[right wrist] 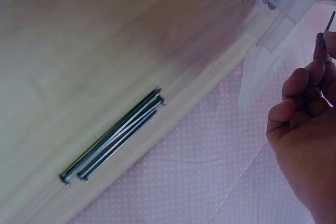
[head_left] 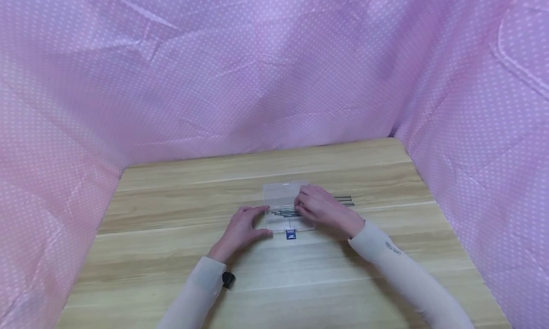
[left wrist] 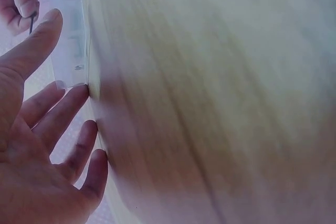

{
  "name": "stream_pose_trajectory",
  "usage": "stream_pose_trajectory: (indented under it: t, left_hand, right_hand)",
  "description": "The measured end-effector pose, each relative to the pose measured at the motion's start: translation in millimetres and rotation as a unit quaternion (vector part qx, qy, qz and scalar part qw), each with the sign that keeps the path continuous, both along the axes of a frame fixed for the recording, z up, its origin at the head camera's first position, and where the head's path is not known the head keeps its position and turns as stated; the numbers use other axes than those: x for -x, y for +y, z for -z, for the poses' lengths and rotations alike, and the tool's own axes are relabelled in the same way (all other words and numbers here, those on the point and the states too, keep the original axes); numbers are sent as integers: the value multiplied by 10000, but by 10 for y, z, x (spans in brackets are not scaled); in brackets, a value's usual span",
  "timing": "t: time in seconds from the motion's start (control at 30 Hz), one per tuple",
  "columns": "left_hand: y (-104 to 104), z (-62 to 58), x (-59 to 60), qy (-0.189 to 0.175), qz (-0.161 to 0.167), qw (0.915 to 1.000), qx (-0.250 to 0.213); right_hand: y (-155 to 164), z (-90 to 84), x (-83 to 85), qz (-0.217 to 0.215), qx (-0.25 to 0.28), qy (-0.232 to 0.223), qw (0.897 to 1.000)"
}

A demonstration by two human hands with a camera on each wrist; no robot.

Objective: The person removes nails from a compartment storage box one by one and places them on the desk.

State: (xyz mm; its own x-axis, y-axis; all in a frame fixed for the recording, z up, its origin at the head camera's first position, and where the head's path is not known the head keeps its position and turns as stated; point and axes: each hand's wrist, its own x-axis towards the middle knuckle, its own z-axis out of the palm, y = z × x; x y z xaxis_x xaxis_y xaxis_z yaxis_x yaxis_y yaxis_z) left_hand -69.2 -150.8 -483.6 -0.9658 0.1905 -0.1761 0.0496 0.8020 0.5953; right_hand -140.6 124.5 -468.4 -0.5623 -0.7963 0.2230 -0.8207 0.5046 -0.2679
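A clear plastic box with a blue latch on its near side lies on the table, its lid folded back. Several steel nails are inside it. My left hand is at the box's left side, thumb and fingers spread, fingertips touching its edge. Over the box's right part, my right hand pinches a nail between thumb and fingers. In the right wrist view more loose nails lie side by side on the wood, to the right of the box in the head view.
The light wooden table has its far edge against a pink dotted cloth, which also hangs along both sides. A black band shows at the left sleeve's cuff.
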Motion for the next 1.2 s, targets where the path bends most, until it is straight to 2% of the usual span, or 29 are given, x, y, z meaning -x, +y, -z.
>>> stream_pose_trajectory:
  t: [0.3,0.5,0.9,1.2]
  left_hand:
    - [11,-1,-10,23,-30,10000,61]
    - [20,0,-10,-106,-124,9998,113]
    - [21,16,-10,-89,-117,9999,59]
    - [10,25,-5,-45,-80,9999,49]
  right_hand:
    - [194,-3,-26,111,473,187,9986]
    - [343,-10,-25,215,672,238,9972]
    - [625,-33,-77,576,636,-109,9963]
    - [852,-28,-116,794,671,56,9946]
